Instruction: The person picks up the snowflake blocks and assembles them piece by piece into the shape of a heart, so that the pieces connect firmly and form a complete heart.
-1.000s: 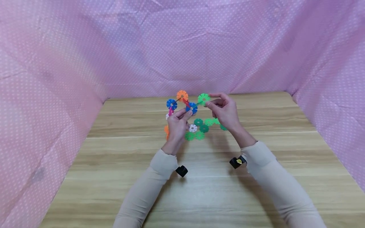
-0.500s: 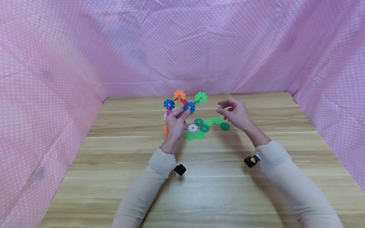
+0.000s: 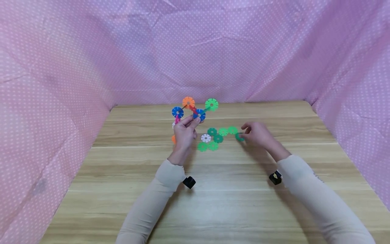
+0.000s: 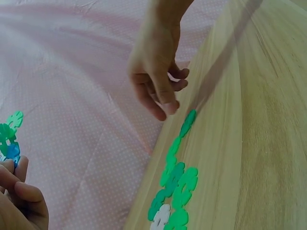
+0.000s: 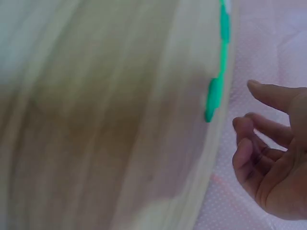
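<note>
In the head view my left hand (image 3: 183,136) pinches a blue notched plastic disc (image 3: 201,113) between thumb and fingers. That disc belongs to a raised chain of slotted snowflake discs, with a light green disc (image 3: 215,102) at its right end, an orange disc (image 3: 185,100) at the top and another blue disc (image 3: 174,112) on the left. Part of the chain hides behind the left hand. My right hand (image 3: 258,134) hovers by a dark green disc (image 3: 238,137) on the table, thumb and fingers apart in the right wrist view (image 5: 280,148), nothing between them.
Several loose discs lie on the wooden table (image 3: 225,203): a white one (image 3: 203,138), dark green ones (image 3: 218,138) and light green ones (image 3: 233,130). A pink dotted cloth (image 3: 213,61) surrounds the table at the back and sides.
My right hand has let go of the light green disc, moved right and lowered to the dark green disc. The left hand has shifted slightly left with the chain.
</note>
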### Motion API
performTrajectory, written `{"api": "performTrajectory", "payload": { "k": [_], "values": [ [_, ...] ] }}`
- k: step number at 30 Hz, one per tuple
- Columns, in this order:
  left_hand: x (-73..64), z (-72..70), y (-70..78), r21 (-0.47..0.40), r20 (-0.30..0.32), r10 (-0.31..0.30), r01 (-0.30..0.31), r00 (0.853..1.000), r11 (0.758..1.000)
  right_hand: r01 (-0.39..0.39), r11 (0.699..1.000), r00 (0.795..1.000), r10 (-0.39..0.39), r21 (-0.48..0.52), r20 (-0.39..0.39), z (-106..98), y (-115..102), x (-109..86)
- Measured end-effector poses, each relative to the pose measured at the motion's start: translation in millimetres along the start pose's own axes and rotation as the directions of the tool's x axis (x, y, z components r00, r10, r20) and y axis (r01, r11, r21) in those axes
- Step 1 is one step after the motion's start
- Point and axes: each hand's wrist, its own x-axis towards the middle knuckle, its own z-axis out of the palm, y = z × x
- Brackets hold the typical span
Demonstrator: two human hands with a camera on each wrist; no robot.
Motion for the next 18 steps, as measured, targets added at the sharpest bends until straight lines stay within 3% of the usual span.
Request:
{"api": "performTrajectory", "payload": {
  "k": [5, 18],
  "values": [
    [-0.9, -4.1, -1.0, 0.007, 0.014, 0.006, -0.006, 1.000, 1.000, -0.037, 0.997, 0.996, 0.043, -0.075, 0.076, 5.3, 8.0, -2.4],
    [0.5, -9.4, -3.6, 0.008, -0.002, -0.008, 0.008, 1.000, 1.000, -0.031, 0.994, 0.995, 0.041, -0.103, 0.096, 5.7, 8.2, 2.2]
  ]
}}
